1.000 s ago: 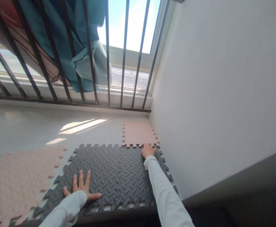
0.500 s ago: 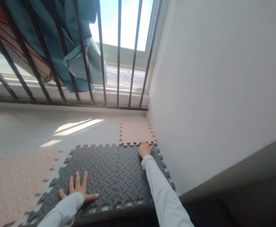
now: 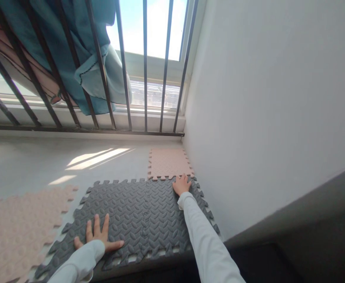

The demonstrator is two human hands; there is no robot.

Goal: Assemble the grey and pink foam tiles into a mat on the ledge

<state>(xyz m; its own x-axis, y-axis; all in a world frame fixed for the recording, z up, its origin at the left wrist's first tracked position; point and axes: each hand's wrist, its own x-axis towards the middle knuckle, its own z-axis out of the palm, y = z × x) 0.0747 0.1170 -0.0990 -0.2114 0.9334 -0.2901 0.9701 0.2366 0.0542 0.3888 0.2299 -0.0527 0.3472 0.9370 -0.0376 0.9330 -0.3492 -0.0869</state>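
Two dark grey interlocking foam mat tiles lie side by side: the left grey tile (image 3: 116,208) and the right grey tile (image 3: 165,220). My left hand (image 3: 97,234) rests flat on the left tile with its fingers spread. At the far edge of the right tile, my right hand (image 3: 181,184) lies with fingers apart, by the seam where a pink foam tile (image 3: 170,162) meets the grey one. Its fingertips touch that edge; whether the teeth there are fully interlocked I cannot tell.
Another pink foam mat (image 3: 19,228) lies at the left. A white wall (image 3: 266,102) rises on the right. Dark metal railings (image 3: 145,78) stand before the window, with a blue cloth (image 3: 92,90) behind them. Sunlight streaks the pale floor (image 3: 42,157).
My right hand has shifted very slightly along the seam, its fingers a little more spread. My left hand stays in place. The view has tilted slightly.
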